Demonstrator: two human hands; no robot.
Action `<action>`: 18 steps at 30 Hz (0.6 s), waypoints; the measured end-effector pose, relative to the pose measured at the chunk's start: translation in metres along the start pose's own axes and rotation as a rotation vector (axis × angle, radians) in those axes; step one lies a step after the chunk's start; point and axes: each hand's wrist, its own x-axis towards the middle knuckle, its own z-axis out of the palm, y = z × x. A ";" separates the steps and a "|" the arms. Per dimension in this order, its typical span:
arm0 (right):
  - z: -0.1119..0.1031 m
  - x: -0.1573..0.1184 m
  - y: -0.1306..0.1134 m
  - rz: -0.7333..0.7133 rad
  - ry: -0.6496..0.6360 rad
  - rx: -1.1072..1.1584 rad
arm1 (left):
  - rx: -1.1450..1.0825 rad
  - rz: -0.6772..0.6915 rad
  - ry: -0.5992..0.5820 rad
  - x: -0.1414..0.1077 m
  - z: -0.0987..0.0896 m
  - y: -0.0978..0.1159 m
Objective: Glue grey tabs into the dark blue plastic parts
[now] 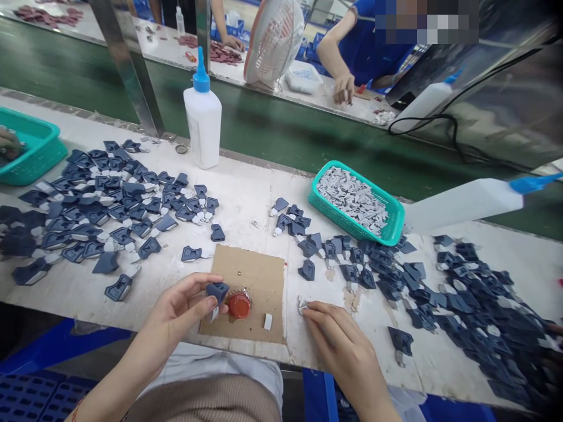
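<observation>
My left hand (187,308) grips a dark blue plastic part (217,291) with a pale tab, just left of a small red cap (240,305). That cap sits on a brown cardboard sheet (264,269), with wet-looking specks around it. A small white piece (268,321) lies on the cardboard's right side. To the right of the sheet, my right hand (336,331) pinches a small pale grey piece (302,304) between thumb and fingers, low over the white table.
Blue parts lie heaped at left (109,199) and right (444,293). A green basket (314,196) holds small grey pieces. White bottles stand behind (203,126) and lean at right (470,205). Another green basket (39,161) is at far left. Beyond the divider, a fan (275,44) and co-workers' hands show.
</observation>
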 end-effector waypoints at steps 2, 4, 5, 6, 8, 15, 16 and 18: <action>-0.003 0.003 0.001 0.010 -0.028 0.018 | 0.004 0.016 0.019 -0.001 0.001 0.000; -0.005 0.004 0.003 0.030 -0.067 0.046 | 0.014 0.034 0.044 -0.002 0.001 0.001; -0.006 0.005 0.003 0.042 -0.085 0.058 | 0.018 0.038 0.058 -0.003 0.000 0.000; -0.006 0.005 0.004 0.055 -0.098 0.069 | 0.021 0.040 0.070 -0.003 0.000 0.000; -0.005 0.006 0.004 0.077 -0.108 0.086 | 0.029 0.040 0.085 -0.003 -0.002 -0.001; -0.001 0.008 -0.001 0.122 -0.110 0.169 | 0.026 0.036 0.133 -0.003 -0.003 -0.005; -0.001 0.009 -0.002 0.125 -0.112 0.163 | 0.026 0.045 0.135 -0.003 -0.003 -0.005; 0.000 0.010 -0.003 0.113 -0.102 0.130 | 0.031 0.059 0.135 -0.002 -0.003 -0.005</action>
